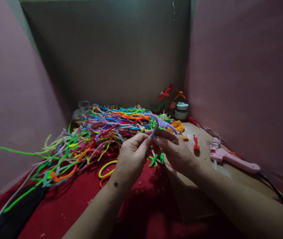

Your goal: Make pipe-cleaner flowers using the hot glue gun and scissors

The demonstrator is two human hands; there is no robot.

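Pink walls (pixel 246 66) flank the work area on both sides, with a dark grey wall (pixel 106 53) at the back. Red cloth (pixel 81 205) covers the surface, and on it lies a loose pile of pipe cleaners (pixel 116 122) in many colours, taken here as the reference. Just in front of the pile's right end, a purple pipe cleaner piece (pixel 163 123) with bent arms is held up between both hands. Left hand (pixel 134 152): thumb and fingers pinched closed on the lower end of the piece. Right hand (pixel 176 149): fingers drawn in narrow against the same piece, thumb tip close to the left hand's; the exact contact under the fingers is hidden. To the right of the pile is a tan board (pixel 246 186), bearing a pink glue gun (pixel 238 161), nozzle pointing toward the near edge, and a small red piece (pixel 195 143). Yellow-orange strands (pixel 177 126) lie just beside the pile's right end. Behind that end stand a lidded jar (pixel 181 111) and, next to it, a red flower (pixel 164 94) and an orange flower (pixel 179 95). Nearer than the pile, small green pieces (pixel 156 160) lie beneath the hands, and a yellow loop (pixel 106 164) lies left of them.
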